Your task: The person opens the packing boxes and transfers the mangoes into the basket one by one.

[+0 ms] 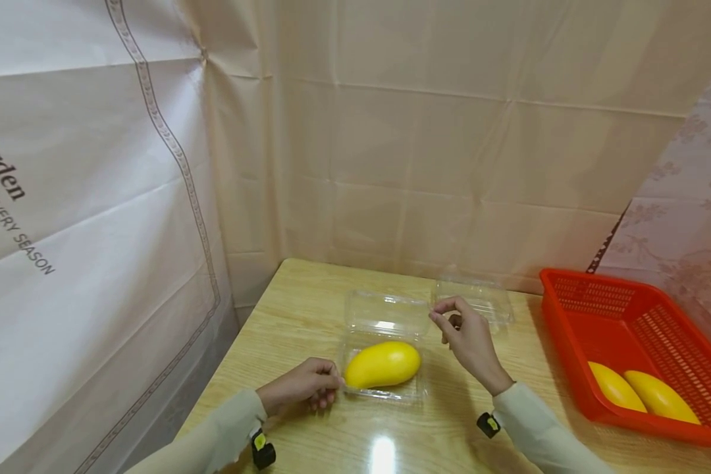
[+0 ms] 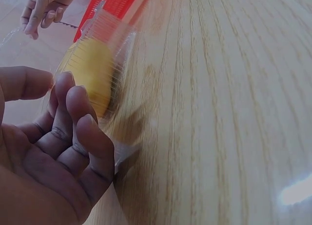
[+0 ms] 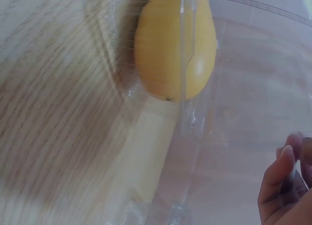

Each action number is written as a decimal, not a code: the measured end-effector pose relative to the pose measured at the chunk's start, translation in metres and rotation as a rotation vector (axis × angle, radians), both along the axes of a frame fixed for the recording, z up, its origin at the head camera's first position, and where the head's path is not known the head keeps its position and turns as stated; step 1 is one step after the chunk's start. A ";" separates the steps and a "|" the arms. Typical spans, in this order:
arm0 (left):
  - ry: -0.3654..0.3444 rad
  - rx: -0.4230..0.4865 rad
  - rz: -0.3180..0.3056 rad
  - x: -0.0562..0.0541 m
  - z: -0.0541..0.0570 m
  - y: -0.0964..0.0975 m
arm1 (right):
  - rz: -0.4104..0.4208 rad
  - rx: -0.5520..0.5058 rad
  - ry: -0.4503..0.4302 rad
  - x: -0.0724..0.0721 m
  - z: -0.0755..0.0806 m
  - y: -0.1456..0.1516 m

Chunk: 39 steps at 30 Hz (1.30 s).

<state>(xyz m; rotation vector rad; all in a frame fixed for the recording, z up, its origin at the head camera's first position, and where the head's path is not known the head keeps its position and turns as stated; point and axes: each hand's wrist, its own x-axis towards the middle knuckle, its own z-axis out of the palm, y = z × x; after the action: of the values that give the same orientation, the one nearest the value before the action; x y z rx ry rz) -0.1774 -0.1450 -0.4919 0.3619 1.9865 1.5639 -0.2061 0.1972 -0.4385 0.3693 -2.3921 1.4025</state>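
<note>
A yellow mango (image 1: 384, 364) lies in the base of a clear plastic clamshell box (image 1: 411, 393), whose lid (image 1: 387, 315) stands raised on the far side. My left hand (image 1: 307, 384) pinches the box's near left corner between thumb and index finger; the other fingers curl loosely below. At the lid's right edge, my right hand (image 1: 468, 336) pinches the thin plastic with thumb and forefinger. The right wrist view shows the mango (image 3: 165, 49) through the clear wall, with the right fingers (image 3: 278, 176) at the lid's edge.
Another clear plastic box (image 1: 480, 299) sits behind my right hand, near the table's back edge. To the right is a red plastic basket (image 1: 592, 316) with two mangoes (image 1: 658, 398) inside. Cloth sheets hang behind and left of the wooden table (image 1: 308, 303).
</note>
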 end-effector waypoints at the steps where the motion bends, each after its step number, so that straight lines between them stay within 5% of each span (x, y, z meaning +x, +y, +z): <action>1: -0.001 -0.001 -0.001 0.000 0.000 0.000 | 0.000 -0.003 -0.009 -0.001 -0.001 0.000; 39: -0.024 0.001 0.008 0.002 0.002 0.001 | -0.011 -0.024 -0.186 -0.026 -0.043 0.006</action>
<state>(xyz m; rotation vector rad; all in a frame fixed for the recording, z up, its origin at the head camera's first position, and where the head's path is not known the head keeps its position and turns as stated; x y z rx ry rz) -0.1754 -0.1439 -0.4895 0.3341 1.9717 1.5671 -0.2323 0.2034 -0.4813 0.2270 -2.5165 1.5195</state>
